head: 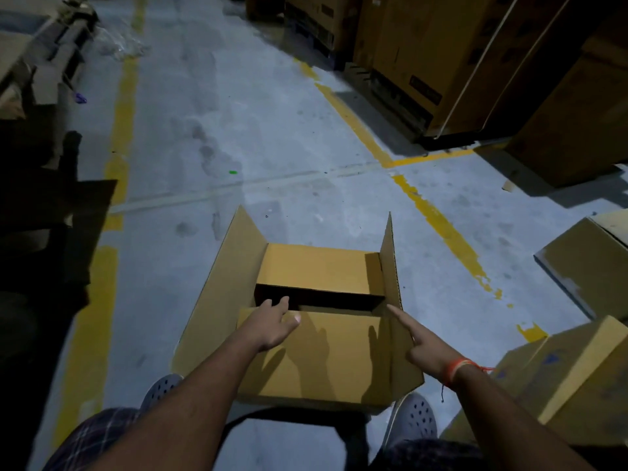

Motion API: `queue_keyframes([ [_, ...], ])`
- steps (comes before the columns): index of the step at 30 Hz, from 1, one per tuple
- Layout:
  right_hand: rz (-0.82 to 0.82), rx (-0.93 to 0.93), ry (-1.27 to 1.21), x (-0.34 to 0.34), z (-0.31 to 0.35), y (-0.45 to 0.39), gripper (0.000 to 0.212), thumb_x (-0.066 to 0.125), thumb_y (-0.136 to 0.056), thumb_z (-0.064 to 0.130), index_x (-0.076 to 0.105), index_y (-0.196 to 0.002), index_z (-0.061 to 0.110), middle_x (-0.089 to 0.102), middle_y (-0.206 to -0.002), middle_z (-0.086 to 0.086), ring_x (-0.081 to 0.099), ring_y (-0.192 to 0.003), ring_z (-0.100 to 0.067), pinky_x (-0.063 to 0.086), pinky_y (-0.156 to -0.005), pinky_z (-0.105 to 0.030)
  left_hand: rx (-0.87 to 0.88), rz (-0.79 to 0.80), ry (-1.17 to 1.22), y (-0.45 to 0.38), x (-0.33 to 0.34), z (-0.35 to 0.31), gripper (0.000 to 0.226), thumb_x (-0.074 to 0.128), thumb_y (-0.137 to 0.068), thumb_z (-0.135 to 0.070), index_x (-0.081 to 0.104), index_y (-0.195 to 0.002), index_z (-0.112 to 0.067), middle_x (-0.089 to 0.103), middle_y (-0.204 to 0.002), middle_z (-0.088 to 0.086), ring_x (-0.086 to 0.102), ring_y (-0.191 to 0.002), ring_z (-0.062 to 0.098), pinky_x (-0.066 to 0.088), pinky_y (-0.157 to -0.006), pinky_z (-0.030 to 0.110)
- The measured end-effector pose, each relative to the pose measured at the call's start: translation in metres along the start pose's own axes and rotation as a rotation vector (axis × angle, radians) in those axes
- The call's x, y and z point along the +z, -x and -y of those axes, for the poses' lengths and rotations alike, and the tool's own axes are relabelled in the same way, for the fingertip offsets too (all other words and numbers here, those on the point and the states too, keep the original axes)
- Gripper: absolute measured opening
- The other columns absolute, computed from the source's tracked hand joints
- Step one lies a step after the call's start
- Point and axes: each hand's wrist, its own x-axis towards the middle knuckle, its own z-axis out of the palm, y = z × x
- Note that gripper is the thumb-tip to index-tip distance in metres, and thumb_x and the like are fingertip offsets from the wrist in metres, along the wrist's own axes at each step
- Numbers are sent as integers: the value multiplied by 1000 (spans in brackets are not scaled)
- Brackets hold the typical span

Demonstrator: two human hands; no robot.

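On the grey concrete floor, between two grey perforated clogs, sits an open cardboard box. Near flap and far flap are both folded inward, with a dark gap between them. Left flap leans outward; right flap stands nearly upright. Left hand is over the near flap's far edge, fingers straight and slightly spread, tips reaching over the gap, holding nothing; contact with the cardboard cannot be told. Right hand is at the inner face of the right flap: index finger straight, its tip at the flap, the other fingers folded under, gripping nothing. An orange thread band is on that wrist. Yellow painted lines cross the floor. More cartons lie just beside the box on the right; tall stacked cartons stand well apart at the far right.
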Motion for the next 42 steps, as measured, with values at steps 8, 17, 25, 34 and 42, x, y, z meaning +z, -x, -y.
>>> queue_keyframes([
  [8,-156,148,203,0,-8,-40,92,42,-87,-14,16,-161,33,39,-157,-14,48,-135,-30,46,-105,-32,-97,-149,-247,-15,-16,28,76,40,-103,-58,8,-164,-26,-7,-169,19,-9,-154,46,5,-123,56],
  [17,-312,28,1073,37,18,-99,75,43,-93,11,15,-161,23,1,-169,-13,-18,-153,-37,7,-124,-54,-218,-171,-308,-53,0,57,82,40,-98,-68,5,-163,-33,-8,-168,21,-7,-150,56,2,-121,62],
  [25,-185,275,979,28,-16,-150,79,27,-100,61,-8,-160,24,12,-167,-17,-3,-155,-39,5,-123,-58,-341,-116,-175,-89,16,93,84,35,-91,-80,-5,-159,-49,-4,-169,19,5,-148,57,13,-119,61],
  [34,66,357,-81,50,-64,-176,94,46,-94,71,-10,-160,35,9,-169,-8,25,-150,-38,20,-121,-50,-255,-112,299,-120,24,119,84,42,-88,-82,3,-157,-55,7,-170,15,16,-154,38,20,-120,56],
  [42,32,221,75,36,-30,-168,75,37,-98,68,58,-140,11,54,-146,-17,50,-132,-33,35,-108,-42,-264,-159,505,-111,-11,104,55,44,-96,-71,76,-92,-26,73,-102,4,67,-92,23,48,-83,36],
])
